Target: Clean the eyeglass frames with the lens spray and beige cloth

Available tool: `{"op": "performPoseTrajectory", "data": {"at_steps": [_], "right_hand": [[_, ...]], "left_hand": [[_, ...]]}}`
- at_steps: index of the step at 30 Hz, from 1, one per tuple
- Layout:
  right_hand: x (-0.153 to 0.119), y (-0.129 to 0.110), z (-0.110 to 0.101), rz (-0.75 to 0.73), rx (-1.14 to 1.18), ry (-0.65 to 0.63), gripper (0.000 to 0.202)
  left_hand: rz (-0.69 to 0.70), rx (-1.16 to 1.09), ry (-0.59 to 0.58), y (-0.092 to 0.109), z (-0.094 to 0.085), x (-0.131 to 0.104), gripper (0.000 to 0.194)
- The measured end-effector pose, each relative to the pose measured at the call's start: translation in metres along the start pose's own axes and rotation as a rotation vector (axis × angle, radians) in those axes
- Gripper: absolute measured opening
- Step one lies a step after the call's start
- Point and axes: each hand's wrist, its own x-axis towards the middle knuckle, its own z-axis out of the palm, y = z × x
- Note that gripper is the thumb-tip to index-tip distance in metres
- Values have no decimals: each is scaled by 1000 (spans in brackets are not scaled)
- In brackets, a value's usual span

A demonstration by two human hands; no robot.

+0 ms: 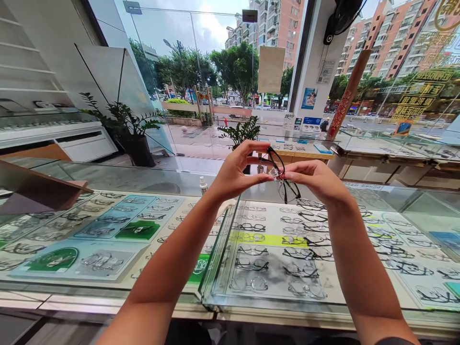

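The left hand [239, 167] and right hand [318, 179] pinched glasses [280, 158] near 12 o'clock; a plant [130, 120] stood at 11.

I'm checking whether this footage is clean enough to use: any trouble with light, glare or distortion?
Head view: daylight through the window is bright, the forearms darker against it; pale reflections wash over the glass counter; wide-angle stretch makes uprights lean near the edges; the thin rims of the held glasses are hard to separate from the background.
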Motion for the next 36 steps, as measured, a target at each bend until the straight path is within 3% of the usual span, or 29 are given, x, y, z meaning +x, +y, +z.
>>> {"op": "performPoseTrajectory", "data": {"at_steps": [15,20,26,32,36], "right_hand": [[-6,-5,4,-3,-30,23,33],[-22,-15,-6,-22,-63,142,28],[-70,-15,-39,111,34,379,31],[-144,8,-93,394,115,514,26],[-182,28,-127,554,55,731,6]], "left_hand": [[33,90,-65,9,-6,2,76],[-15,196,13,21,-14,2,71],[-28,176,74,26,-15,6,58],[67,180,-12,24,-11,9,59],[179,250,-75,25,-9,13,66]]}}
